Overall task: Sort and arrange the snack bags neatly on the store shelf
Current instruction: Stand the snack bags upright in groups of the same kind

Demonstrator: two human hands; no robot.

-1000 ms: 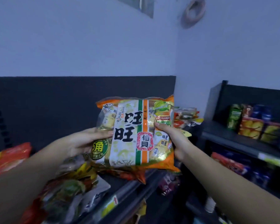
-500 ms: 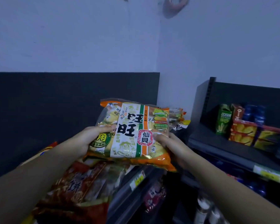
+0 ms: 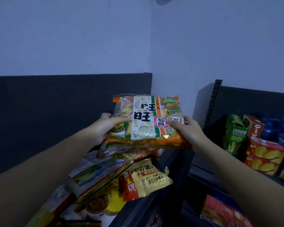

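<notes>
Both hands grasping the rice cracker bag [image 3: 147, 120]: left hand [image 3: 105, 126] at its 9 o'clock edge, right hand [image 3: 187, 130] at 3, above the shelf pile [image 3: 121, 177]. Probably light, crinkly, slippery, crackers fragile, so side edges seem best.

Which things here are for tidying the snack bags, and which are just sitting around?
For the job:
- big cracker bag, held up at both sides
- yellow chip bag
- messy bag pile underneath

Just sitting around:
- green box
- orange boxes
- blue pack, too blurry to tell more
</notes>
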